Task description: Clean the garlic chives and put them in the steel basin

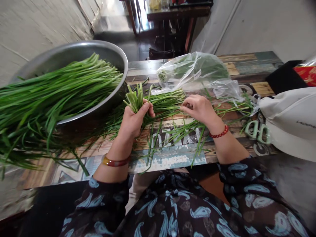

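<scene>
Black cloth with blue drop-shaped figures makes the shirt [172, 214] of the person, who is at a table [170, 159] with a pattern of old planks. Some loose stalks [182, 133] are scattered near its front edge. On the left wrist there is a brown bangle [116, 162], on the right wrist a string of red beads [219, 132]. The left hand [138, 115] is closed around a bunch of green stalks [135, 98], with the pale cut ends pointing upward. The right hand [198, 108] has its fingers bent inward, beside a pile of stalks [170, 97]; one cannot tell if it pinches anything. To the right, scissors [258, 131] with pale green handles lie next to a white cap [288, 121]. At the left, a metal bowl [125, 67] carries many long stalks, their leaves hanging over its rim. Behind the pile, a clear plastic bag [197, 70] contains more greens. Farther away stands another table [179, 12].
</scene>
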Tool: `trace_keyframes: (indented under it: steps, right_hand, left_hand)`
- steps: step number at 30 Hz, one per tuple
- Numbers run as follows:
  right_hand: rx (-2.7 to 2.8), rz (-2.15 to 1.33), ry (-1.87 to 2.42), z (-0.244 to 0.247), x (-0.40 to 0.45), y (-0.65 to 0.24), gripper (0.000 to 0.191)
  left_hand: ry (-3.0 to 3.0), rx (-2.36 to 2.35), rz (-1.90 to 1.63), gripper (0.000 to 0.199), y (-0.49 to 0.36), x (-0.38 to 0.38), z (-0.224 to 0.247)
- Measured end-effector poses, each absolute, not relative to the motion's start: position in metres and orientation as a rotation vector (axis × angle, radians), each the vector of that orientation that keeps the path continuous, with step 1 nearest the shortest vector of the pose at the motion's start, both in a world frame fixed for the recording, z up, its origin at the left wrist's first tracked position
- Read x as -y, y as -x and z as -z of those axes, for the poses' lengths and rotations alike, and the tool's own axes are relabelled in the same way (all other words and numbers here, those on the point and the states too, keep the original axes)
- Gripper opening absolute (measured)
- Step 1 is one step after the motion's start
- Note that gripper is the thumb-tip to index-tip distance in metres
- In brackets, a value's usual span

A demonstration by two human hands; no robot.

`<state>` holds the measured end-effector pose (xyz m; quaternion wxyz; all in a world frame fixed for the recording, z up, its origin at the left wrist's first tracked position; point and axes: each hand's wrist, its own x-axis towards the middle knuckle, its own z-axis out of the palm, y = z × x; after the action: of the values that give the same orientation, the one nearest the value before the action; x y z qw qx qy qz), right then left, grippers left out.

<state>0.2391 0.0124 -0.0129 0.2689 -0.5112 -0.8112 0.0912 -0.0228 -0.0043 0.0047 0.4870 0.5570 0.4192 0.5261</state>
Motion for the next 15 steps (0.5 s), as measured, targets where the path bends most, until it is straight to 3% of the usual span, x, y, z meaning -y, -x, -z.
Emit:
trace_keyframes:
  steps: [7,15]
  right_hand:
    - [2.317,-0.062,1.456,0.0143,-0.0099,-0.2385,0.012]
    - [1.766,-0.46,1.284,0.0088,-0.0109,-0.2325,0.022]
  left_hand:
    - [-1.321,-0.998,-1.207,0.026,0.0229,0.0043,-0.0013]
    - [-1.41,-1.042,-1.102,0.026,0.0231,0.0071,-0.0003]
